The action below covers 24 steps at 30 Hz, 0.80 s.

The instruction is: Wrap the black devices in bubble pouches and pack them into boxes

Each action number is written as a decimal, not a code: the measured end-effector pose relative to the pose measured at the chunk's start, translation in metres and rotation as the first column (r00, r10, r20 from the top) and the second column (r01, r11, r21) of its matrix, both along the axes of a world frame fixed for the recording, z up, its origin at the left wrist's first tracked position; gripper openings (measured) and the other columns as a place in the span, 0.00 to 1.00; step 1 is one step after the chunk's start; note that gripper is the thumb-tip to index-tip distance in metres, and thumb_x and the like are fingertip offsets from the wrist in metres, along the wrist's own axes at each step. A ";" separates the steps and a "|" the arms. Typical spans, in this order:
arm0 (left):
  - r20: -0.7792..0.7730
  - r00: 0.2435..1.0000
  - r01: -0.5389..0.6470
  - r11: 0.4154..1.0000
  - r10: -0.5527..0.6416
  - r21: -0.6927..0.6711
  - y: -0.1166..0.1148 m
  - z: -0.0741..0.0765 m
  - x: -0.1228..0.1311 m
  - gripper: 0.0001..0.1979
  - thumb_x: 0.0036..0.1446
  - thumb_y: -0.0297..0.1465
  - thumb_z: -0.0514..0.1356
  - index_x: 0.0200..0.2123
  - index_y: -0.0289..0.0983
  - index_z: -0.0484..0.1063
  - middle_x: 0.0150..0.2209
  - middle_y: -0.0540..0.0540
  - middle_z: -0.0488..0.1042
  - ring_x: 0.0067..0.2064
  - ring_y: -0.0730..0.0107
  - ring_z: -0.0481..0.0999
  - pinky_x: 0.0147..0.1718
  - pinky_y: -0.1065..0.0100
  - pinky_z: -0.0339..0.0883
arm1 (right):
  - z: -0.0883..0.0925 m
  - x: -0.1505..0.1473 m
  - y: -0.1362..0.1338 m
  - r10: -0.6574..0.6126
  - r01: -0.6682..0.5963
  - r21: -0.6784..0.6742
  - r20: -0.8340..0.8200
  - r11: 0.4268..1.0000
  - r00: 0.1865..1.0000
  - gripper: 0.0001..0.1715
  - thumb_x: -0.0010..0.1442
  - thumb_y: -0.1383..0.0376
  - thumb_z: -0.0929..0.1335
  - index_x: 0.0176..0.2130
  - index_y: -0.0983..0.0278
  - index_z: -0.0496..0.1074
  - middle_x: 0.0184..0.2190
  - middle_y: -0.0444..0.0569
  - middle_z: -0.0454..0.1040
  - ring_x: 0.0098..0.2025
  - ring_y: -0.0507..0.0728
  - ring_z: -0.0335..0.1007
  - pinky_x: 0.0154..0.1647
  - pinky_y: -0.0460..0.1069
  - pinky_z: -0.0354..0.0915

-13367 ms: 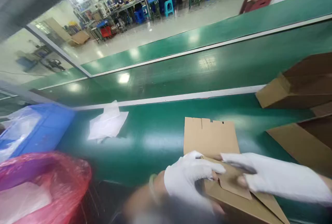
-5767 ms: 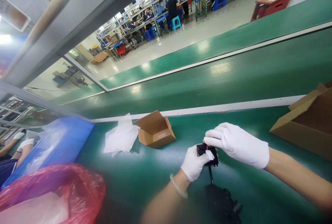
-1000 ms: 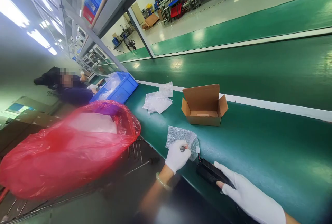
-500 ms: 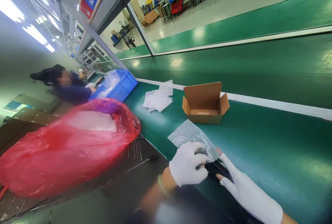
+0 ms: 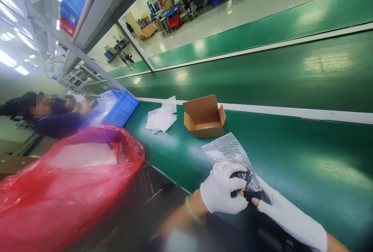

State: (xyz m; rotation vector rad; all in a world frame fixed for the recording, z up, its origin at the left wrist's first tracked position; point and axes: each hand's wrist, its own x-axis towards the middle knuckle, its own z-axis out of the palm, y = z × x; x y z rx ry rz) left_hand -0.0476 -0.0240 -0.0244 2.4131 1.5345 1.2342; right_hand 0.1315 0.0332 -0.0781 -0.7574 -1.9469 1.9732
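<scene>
A clear bubble-wrap bag [image 5: 229,147] slants across the green bench top, with its far end spread flat. Something dark [image 5: 248,196] shows through or at the near end of the bag; its kind is mostly hidden by my fingers. My left hand [image 5: 225,188], in a white glove with bare fingertips, is curled around the near part of the bag. From the other side, my right hand [image 5: 284,207], gloved the same way, pinches the bag's lower end between thumb and fingers. An open brown cardboard box [image 5: 204,118] stands just beyond the bag, its lid raised.
Several flat bubble-wrap bags [image 5: 161,120] lie left of the box. A blue crate [image 5: 124,108] holds clear plastic. A large red plastic bag [image 5: 72,189] fills the left side. Behind it, a person [image 5: 55,119] works. Across the back runs a green conveyor [image 5: 247,73].
My left hand has closed in further around the bag, and the dark thing now sits deeper within its near end. The view has swung to the right.
</scene>
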 end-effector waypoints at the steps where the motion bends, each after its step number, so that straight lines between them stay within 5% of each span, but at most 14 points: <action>1: 0.041 0.999 0.017 1.000 -0.018 0.015 0.000 -0.002 0.006 0.06 0.37 0.28 0.55 0.25 0.36 0.66 0.44 0.44 0.73 0.39 0.68 0.71 0.38 0.64 0.67 | 0.001 0.004 0.000 0.011 -0.011 0.003 0.008 1.000 1.000 0.38 0.61 0.47 0.64 0.62 0.66 0.55 0.61 0.55 0.61 0.61 0.63 0.58 0.64 0.54 0.57; 5: 0.142 0.987 0.083 0.997 -0.081 -0.008 -0.012 -0.005 0.026 0.08 0.36 0.27 0.56 0.26 0.37 0.64 0.43 0.44 0.74 0.38 0.67 0.71 0.36 0.65 0.69 | 0.004 0.016 -0.008 -0.126 0.032 0.352 0.248 0.935 0.961 0.23 0.65 0.51 0.56 0.49 0.60 0.69 0.42 0.48 0.75 0.41 0.59 0.72 0.43 0.50 0.71; 9: 0.150 0.983 0.120 0.989 -0.107 -0.085 -0.028 -0.004 0.031 0.08 0.35 0.26 0.54 0.25 0.38 0.62 0.41 0.43 0.75 0.34 0.67 0.72 0.32 0.65 0.68 | 0.014 0.026 -0.021 -0.317 0.019 0.590 0.406 0.807 0.857 0.20 0.62 0.59 0.56 0.42 0.58 0.74 0.32 0.49 0.74 0.27 0.59 0.67 0.27 0.51 0.62; 13: 0.099 0.990 0.118 0.983 -0.105 -0.141 -0.033 -0.001 0.031 0.05 0.38 0.26 0.55 0.24 0.38 0.63 0.43 0.43 0.76 0.36 0.65 0.73 0.32 0.64 0.68 | 0.031 0.030 -0.032 -0.572 -0.196 0.874 0.446 0.445 0.689 0.18 0.61 0.64 0.58 0.41 0.61 0.75 0.26 0.51 0.68 0.26 0.59 0.62 0.26 0.51 0.51; 15: 0.065 0.994 0.101 0.982 -0.091 -0.160 -0.034 -0.001 0.032 0.04 0.38 0.26 0.54 0.24 0.37 0.63 0.44 0.43 0.76 0.36 0.66 0.73 0.32 0.64 0.68 | 0.035 0.030 -0.033 -0.675 -0.190 0.911 0.400 0.366 0.620 0.16 0.62 0.63 0.60 0.42 0.62 0.74 0.28 0.51 0.67 0.28 0.58 0.62 0.26 0.50 0.49; 16: 0.047 0.994 0.103 0.981 -0.097 -0.166 -0.034 -0.001 0.033 0.04 0.38 0.25 0.54 0.23 0.37 0.63 0.44 0.43 0.76 0.35 0.66 0.73 0.32 0.64 0.67 | 0.035 0.030 -0.033 -0.702 -0.138 0.907 0.397 0.397 0.591 0.16 0.62 0.62 0.60 0.42 0.62 0.74 0.30 0.51 0.68 0.27 0.57 0.62 0.25 0.50 0.49; 18: -0.001 0.993 0.117 0.975 -0.119 -0.191 -0.035 -0.001 0.035 0.02 0.39 0.26 0.54 0.22 0.37 0.62 0.44 0.42 0.76 0.35 0.66 0.73 0.32 0.64 0.66 | 0.031 0.031 -0.029 -0.660 0.007 0.818 0.459 0.575 0.594 0.16 0.62 0.57 0.60 0.35 0.62 0.72 0.32 0.50 0.68 0.26 0.55 0.61 0.24 0.49 0.49; 21: -0.130 0.981 0.117 0.976 -0.142 -0.183 -0.037 0.001 0.039 0.02 0.42 0.29 0.55 0.22 0.36 0.64 0.43 0.42 0.76 0.34 0.67 0.70 0.30 0.64 0.63 | 0.019 0.032 -0.023 -0.451 0.126 0.544 0.520 0.830 0.725 0.25 0.63 0.49 0.58 0.23 0.62 0.64 0.24 0.46 0.66 0.23 0.54 0.60 0.23 0.48 0.53; 24: -0.279 0.892 0.335 0.934 -0.357 -0.124 -0.037 0.001 0.048 0.11 0.52 0.38 0.57 0.33 0.37 0.72 0.48 0.43 0.74 0.38 0.63 0.69 0.34 0.63 0.62 | 0.012 0.027 -0.020 -0.392 0.262 0.347 0.387 0.901 0.835 0.29 0.63 0.47 0.55 0.22 0.61 0.62 0.21 0.47 0.67 0.26 0.57 0.66 0.24 0.48 0.61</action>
